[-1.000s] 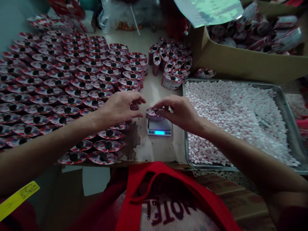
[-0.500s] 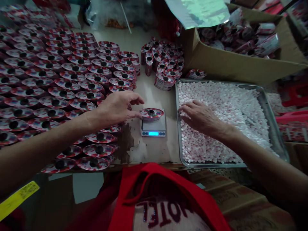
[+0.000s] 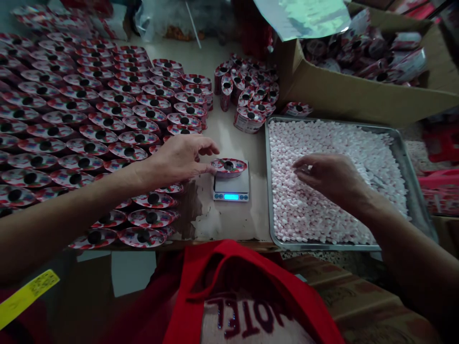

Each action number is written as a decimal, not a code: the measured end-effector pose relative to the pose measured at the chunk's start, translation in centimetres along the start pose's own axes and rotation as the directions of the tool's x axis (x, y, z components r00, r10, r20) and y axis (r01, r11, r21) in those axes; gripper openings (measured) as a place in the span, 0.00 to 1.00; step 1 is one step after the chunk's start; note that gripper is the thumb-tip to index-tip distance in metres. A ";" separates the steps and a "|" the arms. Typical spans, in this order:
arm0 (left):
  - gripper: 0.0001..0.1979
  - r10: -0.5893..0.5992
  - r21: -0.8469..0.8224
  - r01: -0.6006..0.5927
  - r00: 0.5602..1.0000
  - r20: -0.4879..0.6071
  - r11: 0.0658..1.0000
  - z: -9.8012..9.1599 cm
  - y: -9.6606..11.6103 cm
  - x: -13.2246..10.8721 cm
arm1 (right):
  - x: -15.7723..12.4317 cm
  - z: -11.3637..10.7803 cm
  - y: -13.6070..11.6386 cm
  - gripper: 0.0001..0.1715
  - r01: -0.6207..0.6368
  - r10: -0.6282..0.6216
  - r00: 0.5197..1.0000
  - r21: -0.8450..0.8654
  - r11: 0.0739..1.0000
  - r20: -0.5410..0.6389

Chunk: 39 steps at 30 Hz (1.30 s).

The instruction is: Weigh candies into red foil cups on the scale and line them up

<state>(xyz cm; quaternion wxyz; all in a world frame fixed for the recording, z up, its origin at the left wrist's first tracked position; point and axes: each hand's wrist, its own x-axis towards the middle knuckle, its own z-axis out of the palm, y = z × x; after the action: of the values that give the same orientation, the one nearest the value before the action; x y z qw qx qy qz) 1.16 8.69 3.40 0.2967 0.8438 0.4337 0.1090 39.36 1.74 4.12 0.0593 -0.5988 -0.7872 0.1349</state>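
A small digital scale [image 3: 231, 190] with a lit blue display stands on the table before me. On its plate rests an oval box [image 3: 228, 166], printed red and white, with a dark round hole in its top. My left hand [image 3: 186, 155] is at the box's left end, fingers apart and thumb tip at or very near its edge. To the right, a metal tray [image 3: 269, 191] holds a spread of small whitish-pink candies [image 3: 304, 215]. Above them is my right hand [image 3: 328, 177], fingertips drawn together in a pinch; what lies between them I cannot make out.
Rows of similar oval boxes [image 3: 89, 134] cover the table's left side. A smaller cluster of boxes [image 3: 249, 95] stands behind the scale. A cardboard carton [image 3: 344, 98] full of more containers sits behind the tray, with a paper sheet [image 3: 304, 19] over its corner.
My right hand has moved from the tray's left edge to the right, and its fingers have closed into a pinch. My left hand stays beside the box; the whole view has shifted slightly.
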 end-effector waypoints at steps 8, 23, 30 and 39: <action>0.21 0.003 -0.009 -0.003 1.000 -0.004 1.000 -0.5 -0.5 -0.2 | 2.5 0.1 -4.5 0.08 -0.028 0.034 0.999 0.138 0.990 -0.037; 0.17 -0.020 -0.063 0.019 1.000 -0.012 0.998 -1.3 -2.4 -1.6 | 8.5 2.0 -13.2 0.12 0.154 -0.186 0.971 0.201 0.967 0.148; 0.20 -0.030 -0.066 0.030 1.000 0.002 0.997 -1.1 -2.2 -1.5 | 7.8 0.9 -11.6 0.15 -0.034 -0.116 0.972 0.606 0.795 0.206; 0.21 0.008 0.029 -0.009 1.000 0.012 1.000 -0.8 0.0 -0.4 | 6.0 -1.6 -3.9 0.12 -0.358 0.332 0.916 0.836 0.416 0.227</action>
<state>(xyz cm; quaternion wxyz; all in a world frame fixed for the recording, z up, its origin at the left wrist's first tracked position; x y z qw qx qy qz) 0.57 8.72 4.01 0.2866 0.8504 0.4299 0.0989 34.49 6.72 6.38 0.3113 -0.6337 -0.4729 0.5271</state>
